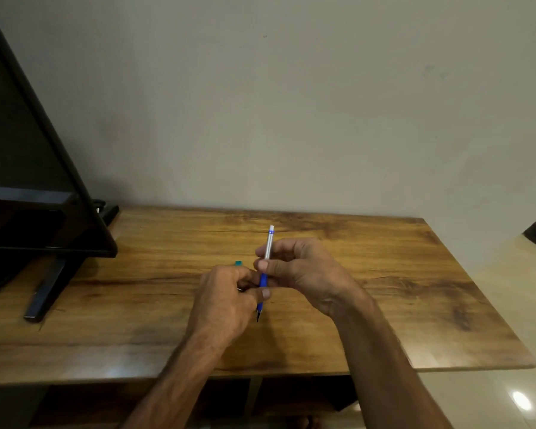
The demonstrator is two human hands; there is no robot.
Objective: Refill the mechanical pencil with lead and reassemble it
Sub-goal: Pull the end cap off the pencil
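Over the middle of the wooden table point(384, 274) you hold the pencil point(269, 246) up in the air with both hands. It stands almost straight up, leaning a little. The white cap point(271, 228) is at the top and the dark tip point(258, 315) points down at the wood.

Your right hand point(304, 270) has its thumb and fingers curled round the silver part. Your left hand point(226, 301) pinches the blue part lower down.

Be careful, I think a few things could go wrong:
- If you twist too hard, the two halves may pop apart and a small piece could fall, roll off the table and get lost.
- If the tip bumps the wood, the lead inside could snap.
- If you loosen one hand too soon, the pencil could drop.

A small teal thing point(238, 263) lies on the table just behind your left hand. It may be the lead box, but your hand hides most of it, so I cannot tell if it is open or what is in it. I cannot see inside the pencil either, so I cannot tell if lead is in there.

A big black TV point(28, 181) stands at the left end of the table, well away from your hands.
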